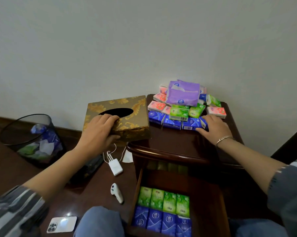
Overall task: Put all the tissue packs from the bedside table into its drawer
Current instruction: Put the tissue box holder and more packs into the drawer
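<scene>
Right hand (213,128) is lying over the blue tissue pack (191,124) at the right end of the front row, fingers fairly straight across its top, thumb stretching along the tabletop in front of it. It is touching, not clamping.

Left hand (100,132) is gripping the gold tissue box (127,108), fingers hooking into the oval slot and thumb pressing the front wall. It is holding the box out past the left edge of the bedside table (178,142).

Behind the right hand the heap is sitting toward the back of the tabletop. Blue packs are lining the front, with green packs (179,112) and pink packs (157,106) piling above them. A big purple pack (183,94) is riding on top, close to the wall.

Below, the drawer (218,202) is standing open. The stowed packs (163,199) are filling a green row and a blue row, with bare wood showing behind them and to the right.

These packs are looking light and soft, wrapped in slick film, so a pinch across the two long sides should be holding better than a press from above. That blue one is propping up part of the heap, and dragging it out is likely to be bringing green ones sliding down. The purple pack is looking floppy and probably wanting support from underneath.

On the floor a mesh wastebasket (31,134), a white charger (116,166) and a phone (63,224) are lying off to the left.
</scene>
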Tool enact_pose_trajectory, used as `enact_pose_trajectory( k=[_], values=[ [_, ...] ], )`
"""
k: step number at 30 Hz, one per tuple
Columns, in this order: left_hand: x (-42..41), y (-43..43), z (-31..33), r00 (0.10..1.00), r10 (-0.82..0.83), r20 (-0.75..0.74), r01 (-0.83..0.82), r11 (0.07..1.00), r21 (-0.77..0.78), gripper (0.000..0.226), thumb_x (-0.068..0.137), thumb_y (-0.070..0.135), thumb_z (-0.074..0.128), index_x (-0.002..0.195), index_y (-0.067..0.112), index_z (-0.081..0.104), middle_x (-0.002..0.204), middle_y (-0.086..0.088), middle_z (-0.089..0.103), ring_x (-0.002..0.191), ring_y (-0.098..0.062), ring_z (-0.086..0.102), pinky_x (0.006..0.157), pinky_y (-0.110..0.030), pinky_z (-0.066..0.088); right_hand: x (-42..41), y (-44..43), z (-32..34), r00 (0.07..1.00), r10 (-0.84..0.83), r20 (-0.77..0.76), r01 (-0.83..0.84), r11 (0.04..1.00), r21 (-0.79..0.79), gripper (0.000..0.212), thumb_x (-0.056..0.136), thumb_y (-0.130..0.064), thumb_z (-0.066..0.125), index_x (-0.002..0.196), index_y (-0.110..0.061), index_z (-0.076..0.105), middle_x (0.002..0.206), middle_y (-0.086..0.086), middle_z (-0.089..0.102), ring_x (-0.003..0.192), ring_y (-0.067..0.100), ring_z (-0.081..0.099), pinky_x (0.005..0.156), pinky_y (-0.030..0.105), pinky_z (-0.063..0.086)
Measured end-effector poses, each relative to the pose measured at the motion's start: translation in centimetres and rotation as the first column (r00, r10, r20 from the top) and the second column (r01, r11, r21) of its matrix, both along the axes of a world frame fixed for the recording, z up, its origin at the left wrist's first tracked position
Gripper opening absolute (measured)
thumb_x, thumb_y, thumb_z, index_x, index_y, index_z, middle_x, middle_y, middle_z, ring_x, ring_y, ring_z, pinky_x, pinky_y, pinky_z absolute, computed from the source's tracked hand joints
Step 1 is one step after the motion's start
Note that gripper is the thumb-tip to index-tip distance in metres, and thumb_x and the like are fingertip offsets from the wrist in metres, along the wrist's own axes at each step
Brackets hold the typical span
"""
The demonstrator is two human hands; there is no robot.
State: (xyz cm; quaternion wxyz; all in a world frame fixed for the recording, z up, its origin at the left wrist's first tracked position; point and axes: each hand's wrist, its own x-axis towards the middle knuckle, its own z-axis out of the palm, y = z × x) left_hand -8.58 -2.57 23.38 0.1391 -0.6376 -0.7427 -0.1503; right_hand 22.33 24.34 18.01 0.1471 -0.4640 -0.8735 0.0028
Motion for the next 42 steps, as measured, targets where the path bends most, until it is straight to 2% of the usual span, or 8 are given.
enact_pose_trajectory(
  k=[5, 12, 16, 22, 27, 31, 36, 42],
  values=[
    [-1.3, -0.2, -0.6, 1.000, 0.017, 0.005, -0.017, 0.999, 0.031, 0.062, 0.072, 0.022, 0.080, 0.125, 0.006, 0.054, 0.117, -0.014, 0.059, 0.106, -0.035, 0.054, 0.090, -0.045, 0.044, -1.0, -0.6, -2.5, 0.992, -0.020, 0.126, 0.028, 0.997, -0.067, 0.061, 0.086, -0.053, 0.053, 0.136, -0.017, 0.046, 0.144, 0.006, 0.044, 0.134, 0.023, 0.038, 0.104, 0.040, 0.035],
    [-1.6, 0.6, -1.4, 1.000, 0.000, 0.004, 0.000, 0.999, 0.036, 0.061, 0.074, 0.023, 0.079, 0.127, 0.006, 0.053, 0.120, -0.014, 0.057, 0.109, -0.034, 0.052, 0.093, -0.046, 0.042, 1.5, 1.5, -0.7, 0.978, 0.029, -0.206, -0.025, 0.999, 0.022, 0.043, 0.082, -0.025, 0.068, 0.122, -0.010, 0.059, 0.126, 0.014, 0.058, 0.118, 0.033, 0.053, 0.098, 0.042, 0.043],
    [-1.0, 0.7, -1.6, 1.000, -0.002, 0.012, 0.002, 0.999, 0.032, 0.061, 0.076, 0.024, 0.077, 0.129, 0.007, 0.052, 0.121, -0.013, 0.057, 0.111, -0.034, 0.052, 0.095, -0.045, 0.042, 1.8, 3.6, 0.5, 0.995, 0.053, 0.084, -0.018, 0.928, -0.373, 0.076, 0.078, -0.020, 0.073, 0.142, -0.009, 0.035, 0.147, 0.013, 0.038, 0.134, 0.029, 0.037, 0.111, 0.036, 0.030],
    [-0.8, 0.0, -1.8, 1.000, 0.001, 0.004, -0.001, 1.000, 0.028, 0.061, 0.074, 0.025, 0.079, 0.127, 0.008, 0.053, 0.119, -0.013, 0.058, 0.108, -0.034, 0.054, 0.091, -0.045, 0.043, 3.9, 3.3, 0.6, 0.890, -0.078, 0.450, 0.111, 0.993, -0.046, 0.071, 0.074, -0.052, 0.066, 0.134, -0.024, 0.041, 0.130, 0.007, 0.047, 0.119, 0.027, 0.048, 0.094, 0.039, 0.043],
    [-0.6, -1.0, -2.0, 1.000, -0.011, 0.004, 0.011, 1.000, 0.018, 0.063, 0.072, 0.025, 0.081, 0.125, 0.007, 0.054, 0.116, -0.013, 0.059, 0.106, -0.034, 0.055, 0.089, -0.046, 0.044, 5.8, 1.7, 0.6, 0.966, -0.196, 0.171, 0.244, 0.909, -0.339, 0.062, 0.069, -0.039, 0.077, 0.117, -0.012, 0.048, 0.119, 0.013, 0.057, 0.104, 0.029, 0.056, 0.083, 0.034, 0.044],
    [-0.8, -2.1, -2.3, 1.000, -0.014, -0.005, 0.014, 1.000, 0.000, 0.063, 0.071, 0.024, 0.081, 0.125, 0.007, 0.054, 0.116, -0.014, 0.059, 0.105, -0.035, 0.055, 0.089, -0.047, 0.045, 3.7, 0.3, 1.9, 0.967, -0.146, -0.210, 0.058, 0.924, -0.378, 0.073, 0.069, -0.033, 0.081, 0.129, -0.013, 0.045, 0.109, 0.006, 0.058, 0.096, 0.024, 0.058, 0.084, 0.028, 0.042],
    [-0.8, -3.4, -2.3, 1.000, -0.009, 0.009, 0.009, 1.000, -0.023, 0.063, 0.070, 0.022, 0.083, 0.124, 0.006, 0.055, 0.114, -0.013, 0.059, 0.104, -0.035, 0.055, 0.089, -0.047, 0.044, -2.2, -0.6, 1.6, 0.999, 0.032, -0.012, -0.034, 0.947, -0.320, 0.072, 0.071, -0.029, 0.077, 0.132, -0.007, 0.046, 0.124, 0.018, 0.050, 0.112, 0.032, 0.052, 0.097, 0.036, 0.042],
    [-1.7, -5.7, -2.5, 1.000, -0.022, 0.020, 0.023, 0.999, -0.044, 0.062, 0.070, 0.022, 0.083, 0.123, 0.006, 0.055, 0.113, -0.013, 0.059, 0.101, -0.036, 0.056, 0.087, -0.047, 0.045, -2.9, -0.8, -0.1, 0.997, -0.080, 0.016, 0.082, 0.959, -0.272, 0.069, 0.060, -0.034, 0.079, 0.112, -0.009, 0.040, 0.111, 0.014, 0.054, 0.093, 0.033, 0.057, 0.074, 0.036, 0.046]
  ],
)
